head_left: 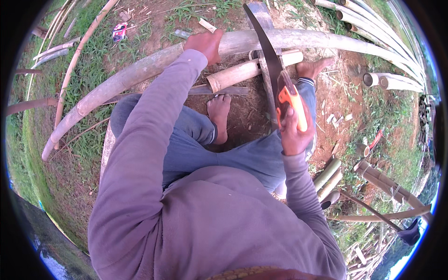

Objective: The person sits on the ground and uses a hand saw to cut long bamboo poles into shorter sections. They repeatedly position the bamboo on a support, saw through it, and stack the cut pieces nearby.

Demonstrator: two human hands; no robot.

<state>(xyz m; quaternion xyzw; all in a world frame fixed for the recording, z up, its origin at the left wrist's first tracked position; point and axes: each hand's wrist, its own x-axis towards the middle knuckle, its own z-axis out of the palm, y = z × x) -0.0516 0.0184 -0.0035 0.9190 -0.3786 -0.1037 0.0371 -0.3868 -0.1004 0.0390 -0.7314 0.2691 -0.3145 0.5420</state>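
While your left hand (205,46) clasped the long bamboo pole (135,73), your right hand (297,136) held the saw (270,58), its blade over the pole to the left hand's right. Sawing seemed the step in hand; the next stroke probably called for firm bracing.

Orange-hdl saw (273,60) across lg pale bamboo pole (240,42)

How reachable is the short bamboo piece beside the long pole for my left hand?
Probably yes: your left hand is on the long pole, near the short bamboo piece, and nothing visible blocks the way.
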